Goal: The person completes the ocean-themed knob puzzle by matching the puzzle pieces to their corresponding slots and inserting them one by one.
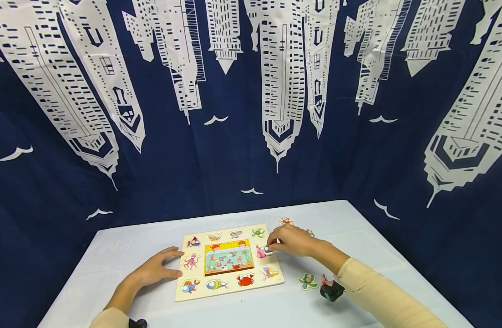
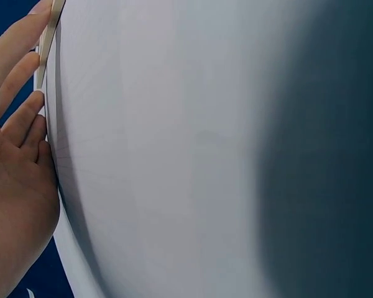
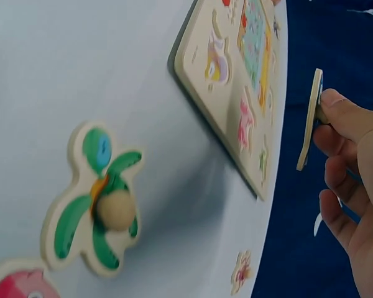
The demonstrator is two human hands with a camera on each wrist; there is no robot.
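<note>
1. Right hand (image 1: 293,241) pinched piece (image 1: 268,250), at hand's 8 o'clock, above board's (image 1: 232,283) 3 o'clock side.
2. Pink slot (image 1: 261,252) lay at piece's 9 o'clock; right hand nearer.
3. Left hand (image 1: 155,268), loosely spread, met board's 9 o'clock edge.

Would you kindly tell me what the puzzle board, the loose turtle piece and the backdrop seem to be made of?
Puzzle board: probably smooth wood or fiberboard; its unprinted areas are pale tan.
Loose turtle piece: likely printed wood, given its pale border and plain tan knob.
Backdrop: apparently matte printed fabric, judging by its faint creases.
</note>
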